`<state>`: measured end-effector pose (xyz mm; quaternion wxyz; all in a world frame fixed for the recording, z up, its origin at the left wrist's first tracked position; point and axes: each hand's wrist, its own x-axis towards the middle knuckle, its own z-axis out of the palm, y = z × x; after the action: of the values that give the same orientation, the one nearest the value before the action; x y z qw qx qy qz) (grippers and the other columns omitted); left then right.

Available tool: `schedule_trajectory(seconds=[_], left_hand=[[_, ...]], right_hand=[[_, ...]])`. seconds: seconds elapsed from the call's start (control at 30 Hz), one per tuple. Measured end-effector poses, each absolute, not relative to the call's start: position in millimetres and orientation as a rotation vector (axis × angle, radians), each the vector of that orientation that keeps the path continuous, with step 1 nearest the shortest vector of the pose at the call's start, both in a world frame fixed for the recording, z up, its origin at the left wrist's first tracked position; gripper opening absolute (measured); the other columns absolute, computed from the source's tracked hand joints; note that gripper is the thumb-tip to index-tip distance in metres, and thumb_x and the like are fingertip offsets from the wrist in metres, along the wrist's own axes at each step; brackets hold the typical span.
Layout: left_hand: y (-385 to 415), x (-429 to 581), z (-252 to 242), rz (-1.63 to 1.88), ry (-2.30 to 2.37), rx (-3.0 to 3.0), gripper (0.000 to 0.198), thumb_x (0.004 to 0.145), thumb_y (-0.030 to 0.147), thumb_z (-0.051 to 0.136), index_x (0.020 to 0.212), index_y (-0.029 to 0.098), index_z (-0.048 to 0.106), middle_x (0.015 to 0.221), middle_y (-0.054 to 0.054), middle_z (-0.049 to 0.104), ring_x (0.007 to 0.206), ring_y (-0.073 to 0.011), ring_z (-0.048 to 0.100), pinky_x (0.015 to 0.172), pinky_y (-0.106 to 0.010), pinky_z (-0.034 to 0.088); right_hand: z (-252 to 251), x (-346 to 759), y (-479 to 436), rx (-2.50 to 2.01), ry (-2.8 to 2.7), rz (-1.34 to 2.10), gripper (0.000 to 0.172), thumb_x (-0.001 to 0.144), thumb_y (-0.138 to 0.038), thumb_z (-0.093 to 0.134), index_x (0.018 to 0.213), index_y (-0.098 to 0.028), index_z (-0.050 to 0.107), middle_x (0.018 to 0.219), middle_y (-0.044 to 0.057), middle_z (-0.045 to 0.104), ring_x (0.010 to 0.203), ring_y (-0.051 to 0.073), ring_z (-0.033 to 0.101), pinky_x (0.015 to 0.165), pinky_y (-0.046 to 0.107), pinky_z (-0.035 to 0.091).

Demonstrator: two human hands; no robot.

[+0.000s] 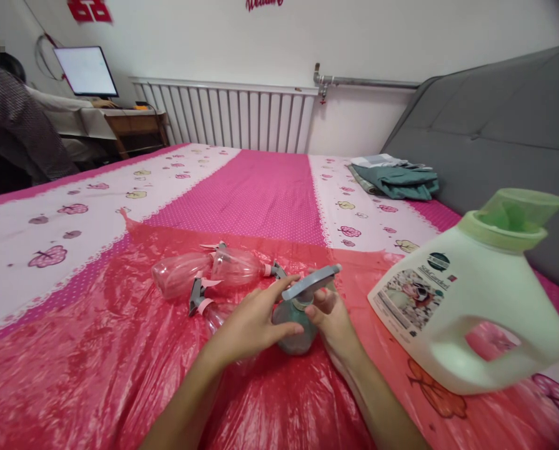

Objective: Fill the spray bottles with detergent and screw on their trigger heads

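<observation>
Both my hands meet at a small spray bottle (292, 328) filled with grey-green liquid, standing on a red plastic sheet (120, 362). My left hand (251, 322) wraps round the bottle's body, fingers reaching to its grey trigger head (311, 282). My right hand (330, 315) grips the bottle's neck just under that head. Behind my hands, several clear empty spray bottles (199, 272) lie on their sides on the sheet. A large white detergent jug (471, 300) with a green cap stands to the right.
The sheet covers a bed with a pink and white cover (255, 187). Folded green clothes (396, 178) lie near the grey headboard (499, 131). A radiator (227, 115) lines the far wall. A person (12, 125) sits at the far left beside a desk with a monitor (86, 70).
</observation>
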<state>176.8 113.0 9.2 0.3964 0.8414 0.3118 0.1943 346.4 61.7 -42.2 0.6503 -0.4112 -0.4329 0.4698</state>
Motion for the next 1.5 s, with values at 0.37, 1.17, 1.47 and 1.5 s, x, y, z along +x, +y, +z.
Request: schedule_trajectory(seconds=[0.37,1.17,1.47,1.5], left_hand=[[112,176,12,0.461,0.826,2.149,0.079,0.086,0.039,0.069,0.153,0.026,0.03,0.149,-0.012,0.052,0.13,-0.0336,0.056,0.105,-0.046,0.046],[110,177,11,0.476,0.806,2.137,0.081,0.082,0.036,0.075,0.151,0.028,0.035,0.149,-0.011,0.053,0.133,-0.0334,0.055,0.109,-0.049,0.044],[111,175,9,0.468,0.803,2.166,0.08,0.084,0.039,0.074,0.152,0.028,0.033,0.149,-0.01,0.053,0.13,-0.0322,0.057,0.106,-0.047,0.045],[110,175,9,0.459,0.815,2.167,0.081,0.083,0.038,0.074,0.152,0.028,0.033,0.147,-0.011,0.055,0.126,-0.0323,0.059,0.104,-0.047,0.047]], right_hand=[[-52,346,61,-0.97,-1.051,1.011,0.074,0.061,-0.058,0.089,0.117,-0.019,0.062,0.123,0.012,0.06,0.116,0.026,0.057,0.102,0.038,0.048],[-30,350,50,-0.999,-1.267,0.885,0.04,0.099,-0.05,0.057,0.129,-0.023,0.057,0.134,0.006,0.054,0.128,0.019,0.05,0.108,0.03,0.041],[-36,349,48,-0.976,-1.261,0.966,0.041,0.101,-0.05,0.053,0.133,-0.024,0.052,0.137,0.005,0.051,0.13,0.019,0.047,0.111,0.031,0.039],[-36,350,48,-0.982,-1.28,0.959,0.041,0.101,-0.05,0.054,0.132,-0.024,0.053,0.137,0.005,0.051,0.13,0.019,0.047,0.111,0.031,0.038]])
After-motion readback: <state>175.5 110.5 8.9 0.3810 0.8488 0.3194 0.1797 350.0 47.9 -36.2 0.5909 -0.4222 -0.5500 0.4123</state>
